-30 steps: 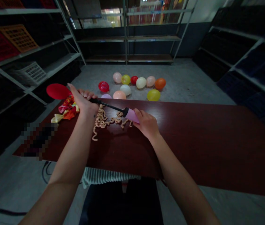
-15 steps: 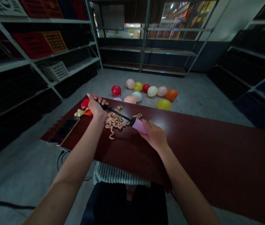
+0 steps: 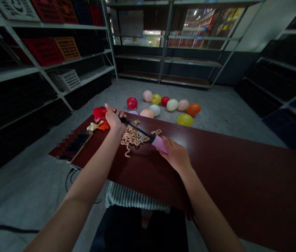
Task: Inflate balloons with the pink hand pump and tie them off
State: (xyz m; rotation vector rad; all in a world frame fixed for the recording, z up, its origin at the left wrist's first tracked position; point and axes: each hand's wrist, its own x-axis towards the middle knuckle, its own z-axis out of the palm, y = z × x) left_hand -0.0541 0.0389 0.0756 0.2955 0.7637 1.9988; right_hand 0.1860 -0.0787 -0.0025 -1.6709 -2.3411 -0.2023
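Note:
My left hand (image 3: 115, 119) is closed round the black end of a balloon pump, whose thin black rod (image 3: 138, 128) slants down to the right. My right hand (image 3: 175, 154) grips the pump's pink body (image 3: 159, 144). A partly filled red balloon (image 3: 100, 114) shows at the far side of my left hand; its neck is hidden by the fingers. Limp orange (image 3: 103, 125) and cream balloons (image 3: 94, 126) lie beside it on the table. Beneath the rod rests a heap of tan curly strands (image 3: 132, 136).
The dark red table (image 3: 229, 168) stretches to the right. A blurred dark device (image 3: 76, 147) sits at its left end. Several blown-up balloons, one of them yellow (image 3: 185, 120), lie on the floor beyond. Metal shelves (image 3: 160, 59) with crates (image 3: 67, 48) stand around.
The red balloon by my left hand looks larger and rounder. Both hands keep their grip on the pump; the whole view has shifted slightly, so things appear a little further right and lower.

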